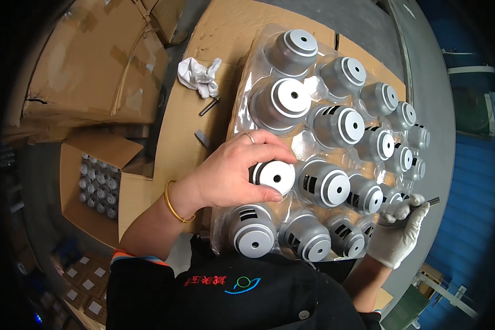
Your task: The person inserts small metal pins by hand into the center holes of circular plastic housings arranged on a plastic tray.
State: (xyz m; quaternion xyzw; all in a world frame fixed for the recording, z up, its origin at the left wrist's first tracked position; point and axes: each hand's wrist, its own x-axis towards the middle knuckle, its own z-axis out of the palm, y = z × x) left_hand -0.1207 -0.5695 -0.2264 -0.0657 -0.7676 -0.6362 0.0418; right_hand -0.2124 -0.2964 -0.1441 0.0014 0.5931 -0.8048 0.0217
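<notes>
Under the tray lies cardboard, near brown boxes.

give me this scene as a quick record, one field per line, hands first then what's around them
left hand: bare, gripping a silver cup-shaped part
right hand: in a white glove, holding a slim metal rod
tray: clear plastic, bearing rows of similar silver parts
beneath tray: cardboard
beyond left hand: crumpled white cloth or glove, short dark stick
far left: open carton of small silver pieces
</notes>
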